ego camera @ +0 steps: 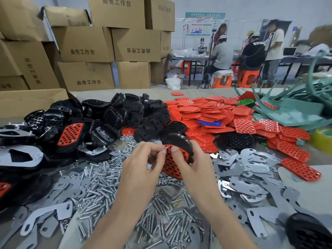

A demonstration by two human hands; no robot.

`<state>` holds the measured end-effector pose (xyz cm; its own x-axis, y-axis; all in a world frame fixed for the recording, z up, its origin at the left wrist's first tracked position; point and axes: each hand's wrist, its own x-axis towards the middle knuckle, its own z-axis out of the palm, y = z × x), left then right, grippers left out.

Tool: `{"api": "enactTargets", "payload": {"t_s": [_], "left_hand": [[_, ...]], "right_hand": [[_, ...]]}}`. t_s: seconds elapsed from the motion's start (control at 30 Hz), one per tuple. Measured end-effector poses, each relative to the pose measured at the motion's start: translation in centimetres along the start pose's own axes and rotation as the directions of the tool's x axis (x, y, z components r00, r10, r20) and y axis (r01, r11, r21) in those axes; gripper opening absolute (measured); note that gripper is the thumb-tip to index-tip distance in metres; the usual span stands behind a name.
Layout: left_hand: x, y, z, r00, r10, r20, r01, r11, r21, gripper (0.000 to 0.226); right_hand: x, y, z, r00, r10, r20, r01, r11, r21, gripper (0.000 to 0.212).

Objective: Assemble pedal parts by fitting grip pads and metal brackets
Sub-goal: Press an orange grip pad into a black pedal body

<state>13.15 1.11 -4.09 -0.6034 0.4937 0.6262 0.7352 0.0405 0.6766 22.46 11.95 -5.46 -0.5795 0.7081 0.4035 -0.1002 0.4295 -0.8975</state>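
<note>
A black pedal with a red perforated grip pad fitted in it is held up over the table. My right hand grips its right side, thumb on the pad. My left hand pinches a small silver screw at the pad's top edge. Loose black pedal shells are heaped at the back left. Behind and to the right lies a spread of red grip pads. Grey metal brackets lie at the right and front left.
Several silver bolts and nuts cover the table under my hands. Finished pedals lie at the left. Green plastic parts are stacked at the far right. Cardboard boxes stand behind the table, and people work at far tables.
</note>
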Motion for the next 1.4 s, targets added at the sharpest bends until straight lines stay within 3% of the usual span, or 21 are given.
{"api": "enactTargets", "payload": {"t_s": [0.1, 0.2, 0.4, 0.7, 0.9, 1.0, 1.1, 1.23, 1.4], "left_hand": [[-0.2, 0.0, 0.1, 1.0, 0.025, 0.005, -0.025, 0.992, 0.12, 0.005], [-0.1, 0.0, 0.2, 0.999, -0.052, 0.011, 0.051, 0.997, 0.065, 0.005], [0.0, 0.1, 0.0, 0.968, -0.234, 0.091, 0.249, 0.937, -0.243, 0.011], [0.5, 0.1, -0.5, 0.935, -0.298, 0.19, 0.352, 0.843, -0.406, 0.018], [0.8, -0.2, -0.5, 0.938, -0.293, 0.186, 0.345, 0.848, -0.403, 0.017], [1.0, -0.6, -0.6, 0.932, -0.311, 0.187, 0.362, 0.837, -0.41, 0.03], [0.9, -0.8, -0.5, 0.91, -0.306, 0.282, 0.405, 0.805, -0.434, 0.042], [1.0, -0.7, -0.7, 0.917, -0.257, 0.307, 0.372, 0.829, -0.418, 0.04], [1.0, -0.3, -0.7, 0.922, -0.231, 0.311, 0.35, 0.841, -0.413, 0.028]], "right_hand": [[-0.3, 0.2, 0.1, 0.997, -0.083, -0.001, 0.081, 0.984, -0.159, 0.014], [-0.3, 0.2, 0.2, 0.993, -0.118, -0.001, 0.115, 0.969, -0.22, 0.023], [-0.2, 0.2, 0.0, 0.997, -0.082, 0.004, 0.082, 0.993, -0.09, 0.023], [-0.3, 0.2, 0.0, 0.997, -0.069, 0.032, 0.072, 0.992, -0.107, 0.036], [-0.3, 0.1, 0.1, 0.997, -0.055, 0.045, 0.06, 0.992, -0.107, 0.036], [-0.3, -0.1, 0.1, 0.997, -0.048, 0.066, 0.054, 0.994, -0.09, 0.039], [-0.3, -0.2, 0.0, 0.995, -0.036, 0.088, 0.04, 0.998, -0.047, 0.036], [-0.6, -0.5, 0.2, 0.989, -0.065, 0.133, 0.07, 0.997, -0.036, 0.021], [-0.5, -0.8, 0.2, 0.991, -0.028, 0.134, 0.018, 0.997, 0.077, 0.019]]}}
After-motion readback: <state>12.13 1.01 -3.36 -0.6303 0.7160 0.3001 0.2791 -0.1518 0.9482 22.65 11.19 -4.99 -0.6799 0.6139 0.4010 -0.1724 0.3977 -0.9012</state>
